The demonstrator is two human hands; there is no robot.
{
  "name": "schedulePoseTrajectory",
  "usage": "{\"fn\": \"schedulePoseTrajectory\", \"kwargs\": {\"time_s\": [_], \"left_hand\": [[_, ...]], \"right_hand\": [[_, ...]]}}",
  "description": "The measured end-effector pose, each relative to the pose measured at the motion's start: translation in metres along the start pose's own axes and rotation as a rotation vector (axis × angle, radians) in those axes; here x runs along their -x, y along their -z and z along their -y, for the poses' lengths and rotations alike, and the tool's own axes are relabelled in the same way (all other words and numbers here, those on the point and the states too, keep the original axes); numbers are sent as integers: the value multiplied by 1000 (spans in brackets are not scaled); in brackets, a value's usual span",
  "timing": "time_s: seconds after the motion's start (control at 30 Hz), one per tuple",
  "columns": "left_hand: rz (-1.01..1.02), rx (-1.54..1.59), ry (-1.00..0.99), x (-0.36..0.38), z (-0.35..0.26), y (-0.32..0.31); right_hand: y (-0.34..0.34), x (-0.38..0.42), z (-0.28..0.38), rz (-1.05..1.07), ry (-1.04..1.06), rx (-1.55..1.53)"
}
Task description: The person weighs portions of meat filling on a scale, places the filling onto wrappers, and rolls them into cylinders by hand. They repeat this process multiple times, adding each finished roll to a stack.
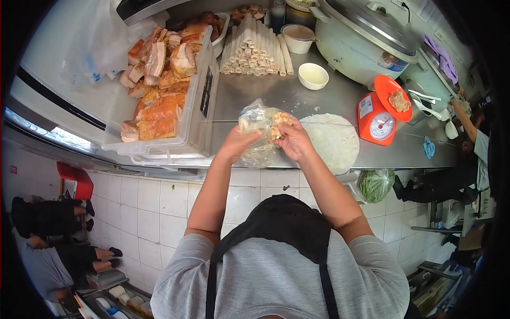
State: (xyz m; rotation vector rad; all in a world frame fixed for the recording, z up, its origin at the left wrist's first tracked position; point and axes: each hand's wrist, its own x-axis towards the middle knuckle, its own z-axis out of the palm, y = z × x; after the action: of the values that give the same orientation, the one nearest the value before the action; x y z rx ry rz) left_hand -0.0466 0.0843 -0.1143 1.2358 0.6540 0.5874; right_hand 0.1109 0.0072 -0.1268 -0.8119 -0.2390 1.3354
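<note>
My left hand (240, 142) is closed on a clear plastic bag (260, 154) above the steel counter. At the bag's right side, my right hand (295, 139) has its fingers closed around a lump of orange-and-white minced filling (280, 124). Just right of that hand lies a stack of thin round white wrappers (333, 142). Beyond the hands stands a small white bowl (313, 78) of pale liquid. A red kitchen scale (366, 127) to the right carries brownish minced meat (399, 101) on its tilted-looking pan.
A clear plastic bin (204, 114) of roast pork chunks (159, 114) stands at left. Pale rolls (252, 50) are piled at the back beside a lidded tub (297, 42) and a large cooker (366, 40). Spoons (425, 98) and a person's arm (465, 119) are farther right.
</note>
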Motion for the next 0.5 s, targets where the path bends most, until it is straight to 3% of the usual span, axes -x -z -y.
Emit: {"fn": "schedulePoseTrajectory", "kwargs": {"time_s": [0.07, 0.17, 0.27, 0.37, 0.5], "left_hand": [[-44, -69, 47, -5, 8, 4], [62, 659, 57, -9, 13, 9], [192, 978, 97, -9, 21, 5], [331, 1220, 103, -18, 35, 0], [82, 1108, 60, -22, 34, 7]], "right_hand": [[0, -2, 1, 31, 19, -5], [4, -3, -4, 61, -23, -121], [-1, 3, -11, 134, -45, -149], [-16, 16, -18, 61, -51, 20], [-1, 2, -24, 45, -126, 81]]}}
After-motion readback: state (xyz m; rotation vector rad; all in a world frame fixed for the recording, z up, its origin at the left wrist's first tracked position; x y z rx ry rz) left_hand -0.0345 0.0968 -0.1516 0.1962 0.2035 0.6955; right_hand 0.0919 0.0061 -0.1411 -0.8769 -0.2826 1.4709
